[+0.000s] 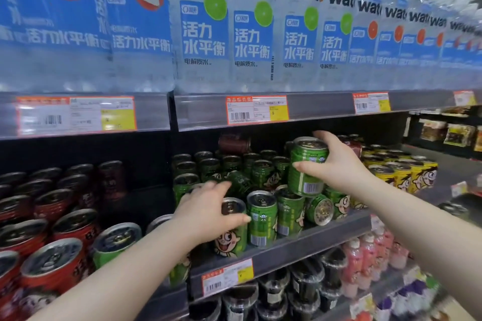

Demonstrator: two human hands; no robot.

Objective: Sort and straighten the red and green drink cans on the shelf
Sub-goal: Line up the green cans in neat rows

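1. The green block on the shelf [300, 247] looks half rebuilt; the red cans [65, 237] stand to its left
2. The right hand [336, 161] is clamped round a lifted green can [307, 167], tilted above the front rows
3. The left hand [206, 208] curls over a front-row green can [232, 232] at the shelf edge
4. The next move likely calls for an upright slot; a toppled can [319, 208] lies just below

grey shop shelving [326, 105], water bottles [203, 34] up top, orange-edged price tags [257, 110]
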